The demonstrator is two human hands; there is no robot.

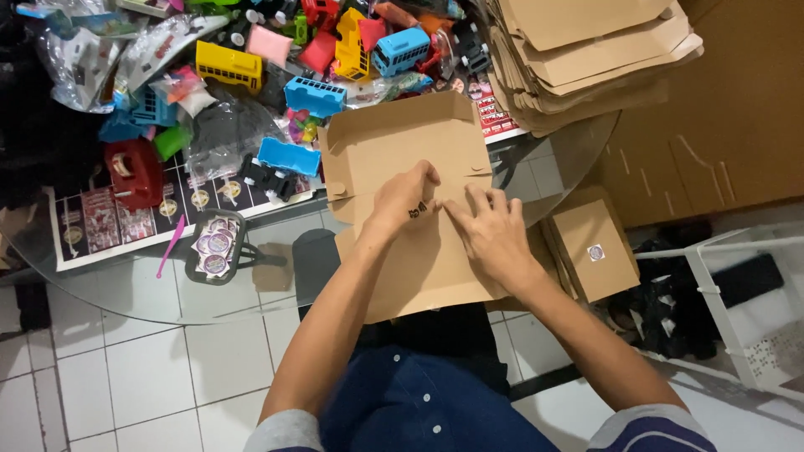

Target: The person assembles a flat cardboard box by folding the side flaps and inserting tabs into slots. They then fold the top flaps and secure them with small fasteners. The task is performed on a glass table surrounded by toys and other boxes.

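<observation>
White floor tiles show through a round glass table (pixel 126 293), and at its near edge lies a flat cardboard box blank (pixel 402 167), part unfolded, its long axis running from 12 o'clock down to 6 o'clock, toward the person's lap. The far flap points at the toy pile; the near end hangs over the table rim. The left hand (pixel 406 201) rests on the middle of the cardboard with fingers curled together, knuckles up, pressing a fold. The right hand (pixel 494 230) lies just beside it at 3 o'clock, fingers spread apart and flat on the board, tips touching the crease. Both forearms come in from 6 o'clock.

At 12 to 10 o'clock a heap of plastic toy buses (pixel 314 92) crowds the blank's far edge, leaving little room there. A stack of flat cardboard blanks (pixel 586 59) sits at 1 o'clock. A folded box (pixel 590 251) stands at 3 o'clock, below the table. A tray of round stickers (pixel 213 247) lies at 9 o'clock, a red tape dispenser (pixel 134 172) beyond it.
</observation>
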